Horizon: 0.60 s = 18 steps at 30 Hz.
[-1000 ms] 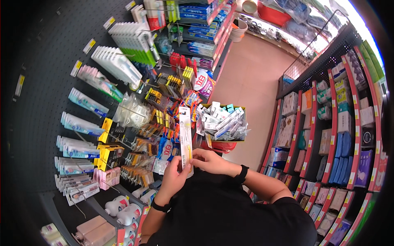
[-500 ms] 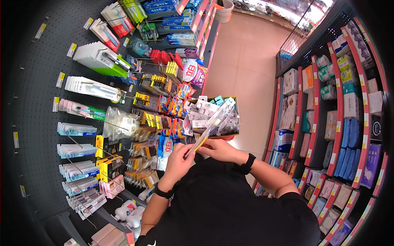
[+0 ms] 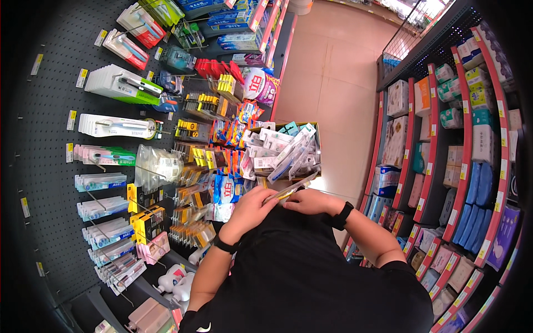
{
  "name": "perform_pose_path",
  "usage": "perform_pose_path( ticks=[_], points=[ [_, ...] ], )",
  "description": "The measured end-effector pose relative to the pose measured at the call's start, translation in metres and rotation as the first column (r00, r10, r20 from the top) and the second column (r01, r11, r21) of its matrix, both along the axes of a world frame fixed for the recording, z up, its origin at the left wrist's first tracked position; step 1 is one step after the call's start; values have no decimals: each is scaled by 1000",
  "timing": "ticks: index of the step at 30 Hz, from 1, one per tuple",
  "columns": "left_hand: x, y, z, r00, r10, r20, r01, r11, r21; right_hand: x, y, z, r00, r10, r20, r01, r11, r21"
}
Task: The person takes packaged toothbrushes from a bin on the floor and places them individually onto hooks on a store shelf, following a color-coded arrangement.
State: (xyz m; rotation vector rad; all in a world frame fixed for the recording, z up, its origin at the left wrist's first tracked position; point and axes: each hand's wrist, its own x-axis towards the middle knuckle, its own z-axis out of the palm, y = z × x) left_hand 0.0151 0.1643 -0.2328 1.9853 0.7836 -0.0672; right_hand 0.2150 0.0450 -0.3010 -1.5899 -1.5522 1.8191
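A slim, clear-fronted pack (image 3: 293, 188) with a yellow strip is held in front of my body, seen nearly edge-on. My left hand (image 3: 252, 210) pinches its near left end between thumb and fingers. From the other side, my right hand (image 3: 312, 202) has its fingers closed on the pack's lower edge. What is inside the pack cannot be made out. Just beyond my hands stands an open carton (image 3: 318, 145) heaped with slim white and clear packs. One long pack (image 3: 290, 151) lies slanted across the top of the heap.
On my left, a dark pegboard (image 3: 47, 122) carries hooks with hanging toothbrush packs (image 3: 119, 83). Nearer the carton hang orange and blue bags (image 3: 227, 130). A tiled aisle floor (image 3: 338, 72) runs ahead. Red-edged shelves (image 3: 408, 144) with paper goods stand on the right.
The held pack has tipped from pointing up and away to lying flatter, toward the right. My right hand has shifted slightly right, and the view has moved a little.
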Motion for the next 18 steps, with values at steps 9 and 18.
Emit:
perform_pose_path(
  ticks=[9,18],
  points=[
    [7,-2,-14,998,-49,41,45,994,98,2,-12,-16,997,-74,14,73,995,69],
    [-38,3,19,852,522,35,-390,679,-623,1,17,41,817,-357,-452,392,920,-18]
  ],
)
